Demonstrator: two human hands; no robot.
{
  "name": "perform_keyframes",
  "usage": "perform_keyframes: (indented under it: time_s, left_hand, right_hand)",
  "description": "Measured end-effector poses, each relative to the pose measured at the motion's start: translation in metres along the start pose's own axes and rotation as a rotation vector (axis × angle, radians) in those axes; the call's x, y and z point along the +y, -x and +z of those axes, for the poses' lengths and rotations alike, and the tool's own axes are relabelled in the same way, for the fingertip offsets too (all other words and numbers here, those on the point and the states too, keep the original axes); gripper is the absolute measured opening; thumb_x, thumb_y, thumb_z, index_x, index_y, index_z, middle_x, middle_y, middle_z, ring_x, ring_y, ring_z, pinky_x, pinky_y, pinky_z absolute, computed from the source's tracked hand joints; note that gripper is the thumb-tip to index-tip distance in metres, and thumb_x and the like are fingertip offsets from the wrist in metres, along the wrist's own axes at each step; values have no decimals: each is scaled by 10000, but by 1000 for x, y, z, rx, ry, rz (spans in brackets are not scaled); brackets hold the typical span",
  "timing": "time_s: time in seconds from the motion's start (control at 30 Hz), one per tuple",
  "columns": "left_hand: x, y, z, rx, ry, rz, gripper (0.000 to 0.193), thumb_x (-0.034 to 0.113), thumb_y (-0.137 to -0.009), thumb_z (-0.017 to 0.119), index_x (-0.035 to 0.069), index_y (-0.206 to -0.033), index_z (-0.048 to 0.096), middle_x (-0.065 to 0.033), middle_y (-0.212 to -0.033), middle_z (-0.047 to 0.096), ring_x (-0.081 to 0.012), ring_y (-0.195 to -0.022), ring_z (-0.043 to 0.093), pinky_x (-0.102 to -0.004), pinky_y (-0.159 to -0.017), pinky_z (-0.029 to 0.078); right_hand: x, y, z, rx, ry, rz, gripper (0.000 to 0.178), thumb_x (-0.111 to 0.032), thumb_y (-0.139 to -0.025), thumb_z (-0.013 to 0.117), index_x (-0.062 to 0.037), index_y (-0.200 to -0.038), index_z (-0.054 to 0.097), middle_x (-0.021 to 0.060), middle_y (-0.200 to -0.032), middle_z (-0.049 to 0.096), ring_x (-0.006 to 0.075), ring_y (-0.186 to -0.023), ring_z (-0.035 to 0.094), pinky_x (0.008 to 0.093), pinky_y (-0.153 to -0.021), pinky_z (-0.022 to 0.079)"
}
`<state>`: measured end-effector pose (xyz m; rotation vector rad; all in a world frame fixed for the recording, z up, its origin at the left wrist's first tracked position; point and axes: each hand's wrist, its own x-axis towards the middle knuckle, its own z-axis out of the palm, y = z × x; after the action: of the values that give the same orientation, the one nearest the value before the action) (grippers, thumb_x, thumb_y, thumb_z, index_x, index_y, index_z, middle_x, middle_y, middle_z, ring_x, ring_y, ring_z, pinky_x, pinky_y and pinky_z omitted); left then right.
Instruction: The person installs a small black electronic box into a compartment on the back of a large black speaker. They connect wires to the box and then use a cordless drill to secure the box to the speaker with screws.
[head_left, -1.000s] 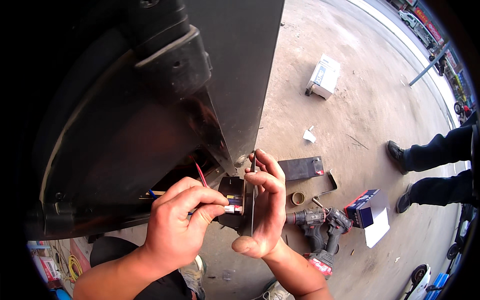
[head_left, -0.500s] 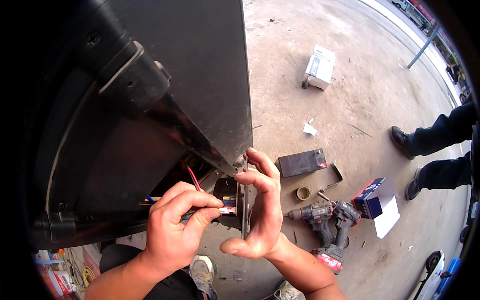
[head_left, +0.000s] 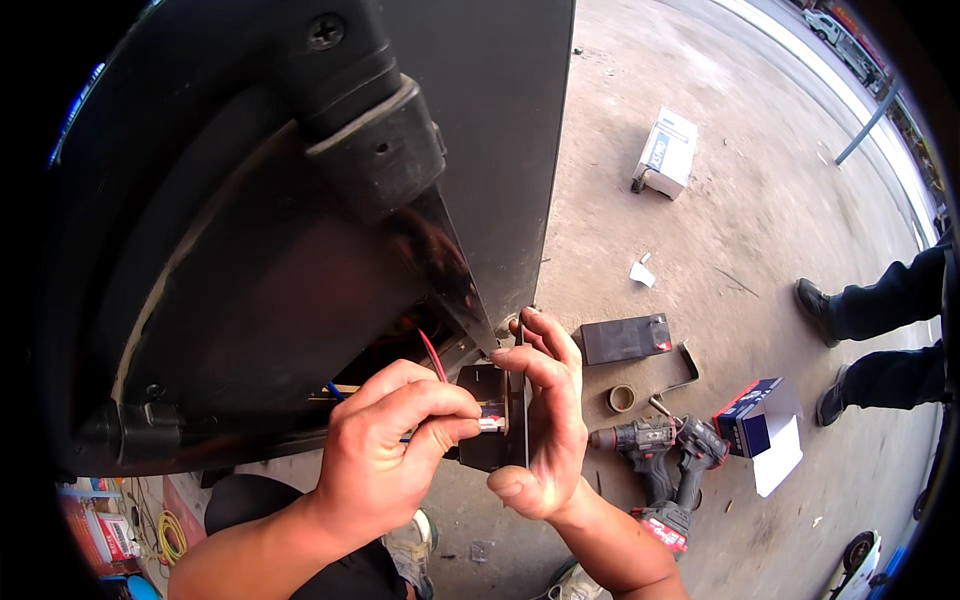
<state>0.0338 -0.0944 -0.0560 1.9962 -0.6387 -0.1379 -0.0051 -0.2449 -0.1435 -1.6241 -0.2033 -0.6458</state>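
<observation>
1. Currently, I see the black plastic housing (head_left: 480,382) in mid-air between the two hands, just below the lower corner of a large black cabinet (head_left: 480,150), its flat plate (head_left: 518,445) seen nearly edge-on.
2. On my feed the right hand (head_left: 555,410) grips that plate, fingers over its upper end, thumb at its lower end, palm facing it.
3. The left hand (head_left: 385,435) pinches a small white-and-red piece (head_left: 491,424) between thumb and forefinger against the housing; I can't tell how it attaches.
4. A red wire (head_left: 432,352) runs from the cabinet's dark opening to behind the left hand, and a blue wire (head_left: 335,392) shows left of it.
5. Right of the hands, on the concrete ground (head_left: 600,230), I make out a black rectangular battery (head_left: 625,341), a tape roll (head_left: 620,398), a bent metal bracket (head_left: 688,368) and two cordless drills (head_left: 648,438), with an open blue carton (head_left: 745,425) beside them.
6. Farther out lie a paper scrap (head_left: 642,274) and a white box (head_left: 668,150); another person's legs (head_left: 885,300) stand at far right.
</observation>
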Motion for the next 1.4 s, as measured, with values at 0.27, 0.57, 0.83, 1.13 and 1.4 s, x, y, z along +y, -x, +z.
perform_keyframes:
  time_s: [0.27, 0.57, 0.83, 1.13, 1.4]
  left_hand:
    - [2, 1, -8, -95, 23, -75, 114, -66, -786, 679, 9, -871, 669, -72, -808, 610, -175, -728, 590, -291, -651, 476]
    - [-3, -8, -5, -81, 398, -291, 190, -2, -895, 667, 7, -1084, 666, -54, -940, 643, -100, -795, 598, -239, -717, 505]
    - [26, 20, -36, -120, 57, -120, 128, 110, -910, 702, -18, -912, 691, -35, -718, 652, -55, -622, 562, -214, -569, 446]
    - [-20, 54, -41, -1291, -479, -858, 684, 505, -937, 604, -55, -1319, 514, -223, -996, 702, -248, -921, 708, -339, -789, 555]
    - [-38, 56, -6, -593, 81, -1158, 479, 272, -941, 639, 9, -1308, 479, -179, -1228, 575, -266, -1138, 589, -455, -900, 529]
  right_hand:
    - [2, 13, 18, 23, -4, 17, 792, -607, -759, 681, 48, -1186, 553, 229, -1224, 497, 439, -1308, 341, 555, -1050, 301]
    - [-5, 0, 7, 74, -366, 380, 771, -611, -831, 571, 31, -1257, 538, 232, -1371, 416, 312, -1316, 410, 433, -1097, 306]
    - [14, -15, -16, 305, -1059, 829, 799, -735, -883, 435, -19, -1226, 533, 144, -1131, 642, 277, -1015, 648, 423, -881, 554]
    - [3, -29, -28, 249, -953, 875, 742, -689, -876, 514, -16, -1180, 579, 92, -983, 679, 189, -817, 671, 318, -739, 568]
    - [-25, -39, -25, 243, -791, 697, 729, -664, -892, 509, 10, -1159, 586, 104, -978, 673, 185, -839, 667, 309, -766, 560]
